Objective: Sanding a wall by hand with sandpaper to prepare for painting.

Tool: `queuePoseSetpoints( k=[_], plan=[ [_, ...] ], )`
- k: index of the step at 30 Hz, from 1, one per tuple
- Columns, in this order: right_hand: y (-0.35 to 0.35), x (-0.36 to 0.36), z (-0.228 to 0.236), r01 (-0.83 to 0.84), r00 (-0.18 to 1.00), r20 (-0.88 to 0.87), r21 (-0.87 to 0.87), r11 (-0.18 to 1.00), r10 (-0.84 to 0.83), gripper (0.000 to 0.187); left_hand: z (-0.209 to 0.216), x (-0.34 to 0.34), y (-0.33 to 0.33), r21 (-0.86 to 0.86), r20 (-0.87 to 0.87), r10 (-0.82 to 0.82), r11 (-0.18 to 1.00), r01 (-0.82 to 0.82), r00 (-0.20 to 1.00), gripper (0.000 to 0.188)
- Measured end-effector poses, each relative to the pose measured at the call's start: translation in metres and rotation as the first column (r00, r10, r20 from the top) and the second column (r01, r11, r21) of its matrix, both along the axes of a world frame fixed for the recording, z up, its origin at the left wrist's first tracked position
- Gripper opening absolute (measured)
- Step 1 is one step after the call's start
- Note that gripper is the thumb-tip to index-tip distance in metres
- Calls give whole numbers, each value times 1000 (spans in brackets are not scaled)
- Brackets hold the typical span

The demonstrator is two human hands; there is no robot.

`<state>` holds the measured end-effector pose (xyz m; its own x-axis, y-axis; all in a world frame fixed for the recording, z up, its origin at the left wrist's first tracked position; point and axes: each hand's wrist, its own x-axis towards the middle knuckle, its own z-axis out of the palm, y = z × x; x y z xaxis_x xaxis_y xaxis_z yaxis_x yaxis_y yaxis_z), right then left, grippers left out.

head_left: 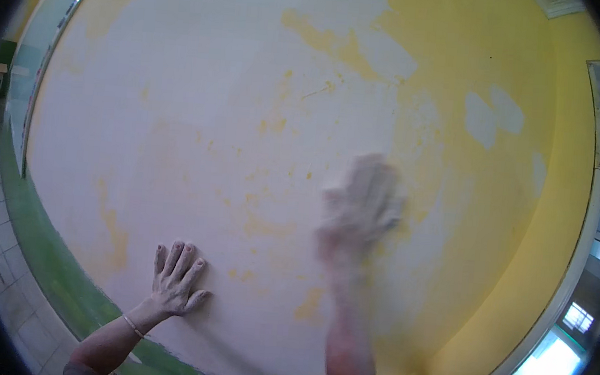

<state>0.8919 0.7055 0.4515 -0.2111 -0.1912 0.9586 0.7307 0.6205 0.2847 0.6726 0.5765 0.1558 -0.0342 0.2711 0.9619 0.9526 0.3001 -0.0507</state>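
Note:
A large yellow wall (496, 196) fills most of the view, broadly coated with white patches through which yellow spots show. My left hand (178, 287) lies flat against its lower left part, fingers spread, dusted white and holding nothing. A thin pale bracelet (133, 326) circles that wrist. Further right and higher, my right hand (364, 198) is over the whitened area, also coated in white. Motion smears its fingers, so whether something flat sits under the palm cannot be made out.
Green paint (62, 257) bands the wall's lower left, above a tiled floor (14, 285). A glossy framed board (38, 61) hangs at the left. On the right, the wall meets a corner beside a pale frame (550, 316) and a bright opening (550, 362).

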Motion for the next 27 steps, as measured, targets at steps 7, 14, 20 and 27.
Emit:
queuePoseSetpoints(
  k=[7,14,20,27],
  plan=[
    [36,39,-142,-19,920,389,-85,996,51,76,-11,-12,-40,-129,49,67,990,-60,997,66],
    [11,-14,-28,43,986,-155,-133,990,-64,67,-15,-1,-17,-171,134,20,985,3,991,74],
    [-13,-28,-148,36,894,448,-71,997,0,70,-18,-11,-29,-183,127,-12,982,36,992,71],
    [25,-4,-48,51,994,-85,-200,979,-69,68,-17,-8,-22,-227,122,-17,973,44,992,73]
  ],
)
